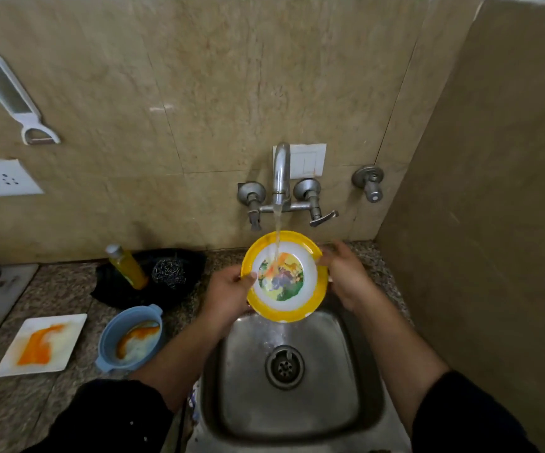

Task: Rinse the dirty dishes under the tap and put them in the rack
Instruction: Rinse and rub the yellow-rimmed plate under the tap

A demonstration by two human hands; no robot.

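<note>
At frame centre, your left hand [232, 291] and right hand [341, 273] grip the yellow-rimmed round plastic plate [285, 276] by opposite edges, tilted so the water stream [277, 237] sheets off.

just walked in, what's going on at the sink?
A person is rinsing a yellow-rimmed plate under the running tap, over the sink. The left hand grips its left rim and the right hand its right rim. Water hits the plate's middle, where some orange residue shows. A blue bowl and a white square plate, both smeared orange, sit on the counter to the left. No rack is in view.
</note>
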